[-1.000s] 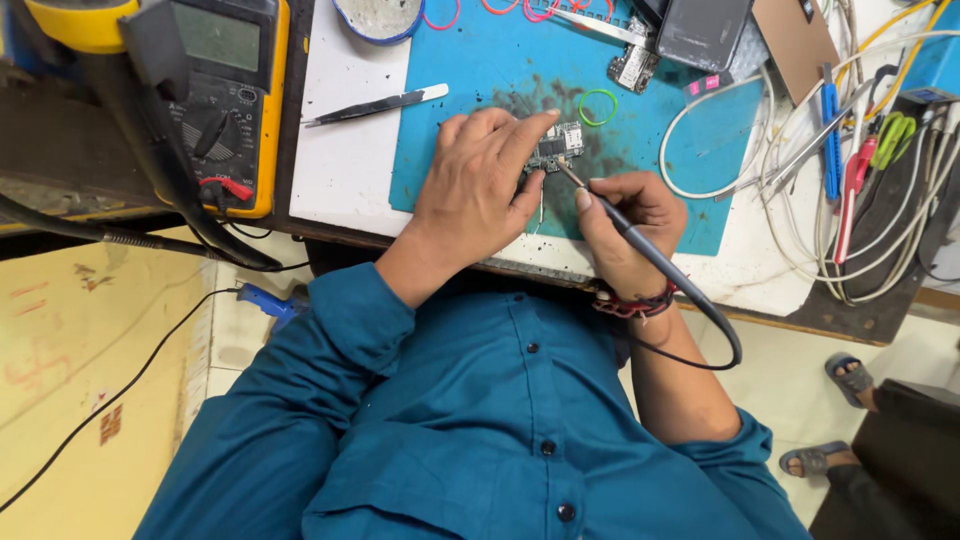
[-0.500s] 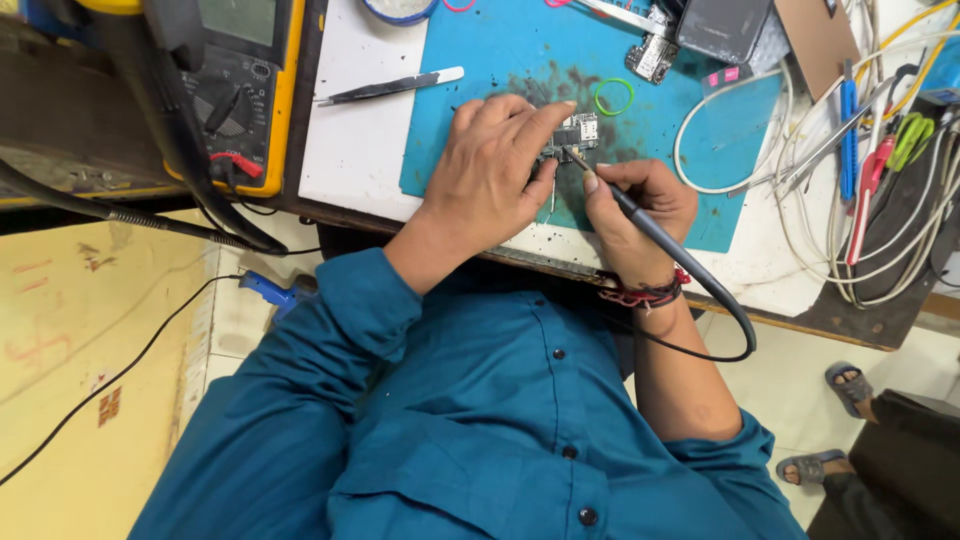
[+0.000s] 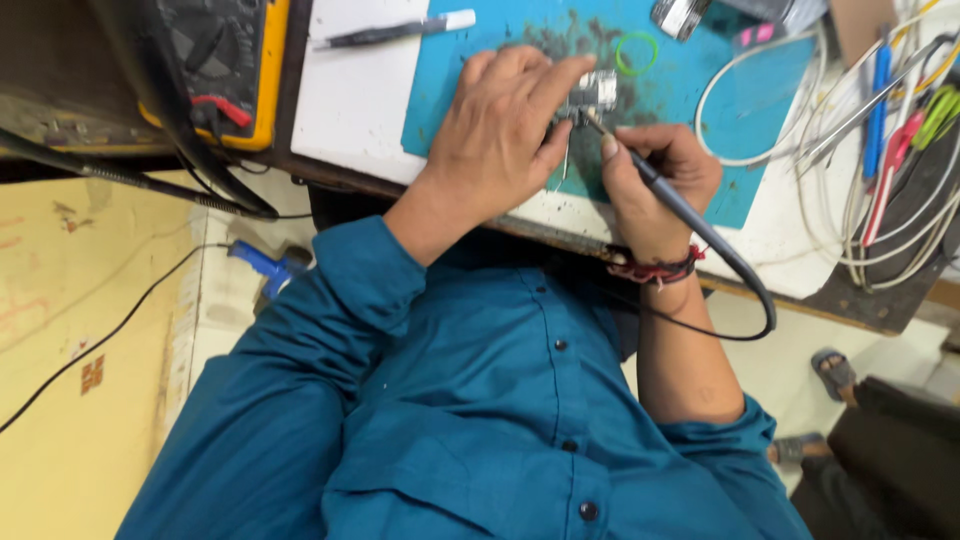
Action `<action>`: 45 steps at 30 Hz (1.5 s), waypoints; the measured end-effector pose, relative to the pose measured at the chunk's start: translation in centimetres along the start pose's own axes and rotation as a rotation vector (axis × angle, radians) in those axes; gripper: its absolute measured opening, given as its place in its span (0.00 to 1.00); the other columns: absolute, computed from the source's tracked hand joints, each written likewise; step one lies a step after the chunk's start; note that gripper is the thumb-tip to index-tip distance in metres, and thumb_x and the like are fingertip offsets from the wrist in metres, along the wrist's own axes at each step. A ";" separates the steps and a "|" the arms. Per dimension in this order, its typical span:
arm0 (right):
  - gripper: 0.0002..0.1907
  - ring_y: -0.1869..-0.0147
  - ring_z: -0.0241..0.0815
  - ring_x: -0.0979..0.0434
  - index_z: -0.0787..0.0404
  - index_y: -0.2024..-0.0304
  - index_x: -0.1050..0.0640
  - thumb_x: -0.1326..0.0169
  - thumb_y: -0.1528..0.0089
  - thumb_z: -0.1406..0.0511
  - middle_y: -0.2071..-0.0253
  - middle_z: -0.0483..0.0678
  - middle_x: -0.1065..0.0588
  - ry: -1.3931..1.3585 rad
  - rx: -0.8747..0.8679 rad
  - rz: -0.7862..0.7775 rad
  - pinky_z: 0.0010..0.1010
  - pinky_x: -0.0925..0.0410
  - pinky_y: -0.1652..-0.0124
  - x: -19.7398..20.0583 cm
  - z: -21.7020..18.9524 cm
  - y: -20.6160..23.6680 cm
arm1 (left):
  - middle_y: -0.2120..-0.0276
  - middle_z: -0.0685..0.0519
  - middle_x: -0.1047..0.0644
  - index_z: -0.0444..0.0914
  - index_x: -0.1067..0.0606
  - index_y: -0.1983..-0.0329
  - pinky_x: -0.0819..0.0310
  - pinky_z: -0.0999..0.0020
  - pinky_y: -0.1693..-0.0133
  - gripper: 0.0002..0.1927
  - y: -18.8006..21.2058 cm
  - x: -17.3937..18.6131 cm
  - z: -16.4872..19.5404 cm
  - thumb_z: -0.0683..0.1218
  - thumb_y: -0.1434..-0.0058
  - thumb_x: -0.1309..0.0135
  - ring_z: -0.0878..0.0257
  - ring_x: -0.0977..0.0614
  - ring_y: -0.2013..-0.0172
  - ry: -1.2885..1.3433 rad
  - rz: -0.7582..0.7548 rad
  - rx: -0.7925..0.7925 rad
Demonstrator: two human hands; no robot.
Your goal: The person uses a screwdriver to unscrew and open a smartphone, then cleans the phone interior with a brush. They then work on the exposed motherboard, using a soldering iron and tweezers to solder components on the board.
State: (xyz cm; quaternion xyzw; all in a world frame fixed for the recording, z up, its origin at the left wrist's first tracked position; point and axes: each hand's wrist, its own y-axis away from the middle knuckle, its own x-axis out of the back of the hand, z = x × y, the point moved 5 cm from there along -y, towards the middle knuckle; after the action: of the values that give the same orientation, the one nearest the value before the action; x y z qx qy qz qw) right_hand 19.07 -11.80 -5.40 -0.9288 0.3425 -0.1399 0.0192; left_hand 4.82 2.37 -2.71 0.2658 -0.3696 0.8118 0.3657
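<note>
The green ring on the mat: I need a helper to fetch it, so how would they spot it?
Start at the teal work mat on the white bench. Just beyond the left hand and the small metal part it steadies lies the green ring, the only thin bright-green loop lying flat there.

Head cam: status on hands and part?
Left hand pins small metal part on teal mat. Right hand holds soldering iron, tip at part. Nothing obstructing.

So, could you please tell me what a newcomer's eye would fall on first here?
The two hands meeting mid-bench on the teal mat: the left hand pins a small metal part, and the right hand holds a soldering iron to it. A yellow multimeter sits at the upper left.
</note>
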 end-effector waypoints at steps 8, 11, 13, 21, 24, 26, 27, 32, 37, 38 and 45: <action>0.05 0.64 0.26 0.32 0.68 0.58 0.22 0.38 0.34 0.75 0.66 0.41 0.26 -0.045 -0.001 0.007 0.19 0.39 0.63 -0.3 -0.5 -0.1 | 0.52 0.49 0.21 0.37 0.32 0.34 0.39 0.52 0.40 0.29 -0.8 0.7 0.2 0.45 0.37 0.38 0.52 0.26 0.44 -0.016 -0.011 -0.015; 0.07 0.63 0.25 0.32 0.66 0.55 0.24 0.38 0.33 0.74 0.64 0.40 0.26 -0.096 -0.086 0.049 0.19 0.38 0.62 -0.2 -0.1 0.3 | 0.51 0.49 0.21 0.37 0.32 0.33 0.39 0.53 0.40 0.29 -0.6 0.5 0.2 0.44 0.36 0.39 0.52 0.26 0.44 0.023 -0.070 0.029; 0.09 0.63 0.25 0.33 0.66 0.53 0.25 0.38 0.33 0.74 0.65 0.38 0.29 -0.056 -0.056 0.094 0.18 0.38 0.63 0.0 -0.2 0.6 | 0.51 0.49 0.21 0.37 0.33 0.33 0.39 0.52 0.40 0.29 -0.6 0.6 0.3 0.43 0.36 0.40 0.52 0.26 0.44 0.014 -0.047 0.007; 0.06 0.62 0.32 0.26 0.68 0.51 0.23 0.44 0.30 0.73 0.62 0.45 0.25 0.051 0.020 0.088 0.23 0.33 0.60 0.3 -1.6 1.6 | 0.47 0.51 0.22 0.37 0.35 0.30 0.40 0.52 0.38 0.30 -0.2 0.6 0.5 0.43 0.34 0.42 0.54 0.26 0.42 0.036 -0.104 0.028; 0.07 0.64 0.32 0.26 0.67 0.51 0.25 0.44 0.31 0.72 0.64 0.45 0.25 0.000 0.001 0.074 0.23 0.32 0.61 0.2 -2.0 1.6 | 0.44 0.47 0.23 0.36 0.38 0.29 0.40 0.52 0.38 0.34 -0.3 1.0 0.6 0.45 0.36 0.41 0.52 0.26 0.42 0.052 -0.072 0.019; 0.07 0.65 0.33 0.27 0.68 0.54 0.25 0.42 0.32 0.72 0.65 0.46 0.25 0.077 0.047 0.054 0.23 0.34 0.64 0.0 -2.4 1.4 | 0.44 0.48 0.23 0.37 0.39 0.27 0.40 0.53 0.38 0.34 -0.3 1.1 0.6 0.45 0.35 0.41 0.53 0.26 0.42 0.051 -0.077 0.026; 0.06 0.67 0.34 0.28 0.69 0.55 0.24 0.41 0.33 0.72 0.67 0.48 0.26 0.163 0.072 0.042 0.23 0.35 0.66 -0.1 -2.6 1.3 | 0.44 0.48 0.23 0.37 0.39 0.27 0.40 0.53 0.37 0.34 -0.3 1.1 0.6 0.45 0.34 0.41 0.53 0.26 0.42 0.053 -0.083 0.034; 0.04 0.70 0.35 0.28 0.68 0.60 0.23 0.41 0.32 0.72 0.69 0.50 0.25 0.247 0.140 0.011 0.23 0.36 0.69 -0.3 -3.1 0.8 | 0.48 0.52 0.22 0.38 0.38 0.27 0.40 0.53 0.37 0.34 -0.1 0.7 0.4 0.45 0.34 0.40 0.54 0.26 0.42 0.046 -0.110 0.068; 0.07 0.71 0.36 0.28 0.67 0.63 0.25 0.41 0.31 0.72 0.71 0.49 0.24 0.241 0.127 0.017 0.24 0.36 0.70 -0.3 -2.8 0.6 | 0.49 0.52 0.22 0.39 0.38 0.27 0.41 0.53 0.37 0.35 -0.2 0.6 0.4 0.45 0.35 0.40 0.55 0.26 0.42 0.041 -0.112 0.065; 0.07 0.72 0.36 0.27 0.67 0.63 0.24 0.41 0.31 0.72 0.70 0.50 0.24 0.257 0.144 0.015 0.24 0.35 0.70 -0.4 -2.9 0.6 | 0.48 0.52 0.22 0.39 0.38 0.27 0.41 0.53 0.37 0.35 -0.1 0.7 0.4 0.45 0.35 0.39 0.55 0.26 0.42 0.035 -0.112 0.060; 0.07 0.73 0.35 0.26 0.67 0.63 0.24 0.40 0.31 0.72 0.68 0.51 0.22 0.276 0.175 0.003 0.24 0.35 0.69 -0.5 -3.2 0.3 | 0.47 0.52 0.22 0.39 0.38 0.26 0.41 0.54 0.36 0.34 0.0 0.8 0.6 0.45 0.34 0.39 0.55 0.26 0.42 0.022 -0.102 0.039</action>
State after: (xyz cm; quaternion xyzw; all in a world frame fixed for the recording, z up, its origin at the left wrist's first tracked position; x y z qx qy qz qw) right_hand 17.61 -11.48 -2.50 -0.8950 0.3298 -0.2955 0.0531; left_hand 4.42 2.23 -1.82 0.2827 -0.3357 0.8020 0.4052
